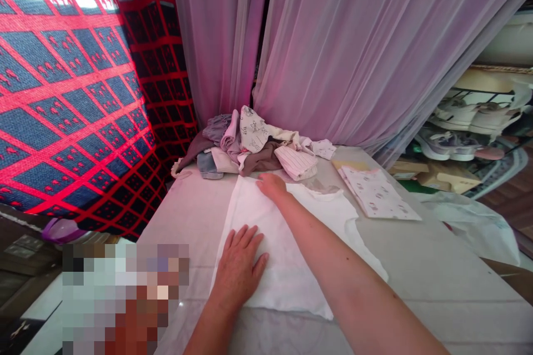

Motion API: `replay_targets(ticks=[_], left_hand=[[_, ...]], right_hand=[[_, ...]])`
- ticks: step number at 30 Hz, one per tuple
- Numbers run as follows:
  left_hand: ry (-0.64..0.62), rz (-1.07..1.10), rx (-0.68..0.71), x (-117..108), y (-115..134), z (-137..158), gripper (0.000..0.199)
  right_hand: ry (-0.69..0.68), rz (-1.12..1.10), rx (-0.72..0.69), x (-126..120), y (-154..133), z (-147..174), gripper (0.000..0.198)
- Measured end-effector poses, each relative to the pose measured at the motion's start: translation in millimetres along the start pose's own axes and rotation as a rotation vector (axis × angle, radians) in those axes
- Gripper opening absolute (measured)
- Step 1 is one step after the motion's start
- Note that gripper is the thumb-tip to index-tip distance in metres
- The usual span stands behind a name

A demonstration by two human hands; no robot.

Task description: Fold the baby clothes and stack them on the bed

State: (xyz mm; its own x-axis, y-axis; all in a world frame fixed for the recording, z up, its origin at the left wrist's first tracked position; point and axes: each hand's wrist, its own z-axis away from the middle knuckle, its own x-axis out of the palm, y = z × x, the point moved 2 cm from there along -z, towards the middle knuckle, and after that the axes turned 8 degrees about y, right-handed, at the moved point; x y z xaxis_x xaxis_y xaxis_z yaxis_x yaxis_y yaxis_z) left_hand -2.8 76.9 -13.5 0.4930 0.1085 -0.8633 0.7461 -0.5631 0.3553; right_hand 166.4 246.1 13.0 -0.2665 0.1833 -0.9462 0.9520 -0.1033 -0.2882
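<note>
Plainly spread out on the table (433,272), a white top (287,274) lies beneath both hands, reaching from just beyond the right hand to nearer than the left hand's fingers. The left hand (240,266) rests palm down on it, fingers extended and slightly fanned. Farther off, the right hand (272,184) touches the top's far edge with its fingers curled under; whether they pinch the fabric is unclear. Just beyond that hand sits a heap of clothes (216,125), with a folded striped garment (295,163) at its near right side. Well to the right of the right hand lies a folded printed garment (377,194); farther that way are sneakers (452,144) on a rack. Behind the heap hangs a mauve curtain (328,39), and left of both hands a red-gridded cloth (87,55).
</note>
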Motion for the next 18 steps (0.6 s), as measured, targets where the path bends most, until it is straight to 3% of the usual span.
replay_targets(ticks=[4,8,13,18], left_hand=[[-0.012,-0.002,-0.008,-1,2,0,0.037],[-0.001,0.008,-0.006,-2,2,0,0.037],[-0.015,-0.013,0.012,0,0,1,0.039],[0.009,-0.027,0.027,3,-3,0,0.039]], right_hand=[[-0.009,-0.030,0.030,8,-7,-14,0.018],[0.050,-0.072,0.018,12,-12,-12,0.025],[0.086,-0.137,-0.077,13,-15,15,0.034],[0.114,-0.094,-0.172,10,2,55,0.043]])
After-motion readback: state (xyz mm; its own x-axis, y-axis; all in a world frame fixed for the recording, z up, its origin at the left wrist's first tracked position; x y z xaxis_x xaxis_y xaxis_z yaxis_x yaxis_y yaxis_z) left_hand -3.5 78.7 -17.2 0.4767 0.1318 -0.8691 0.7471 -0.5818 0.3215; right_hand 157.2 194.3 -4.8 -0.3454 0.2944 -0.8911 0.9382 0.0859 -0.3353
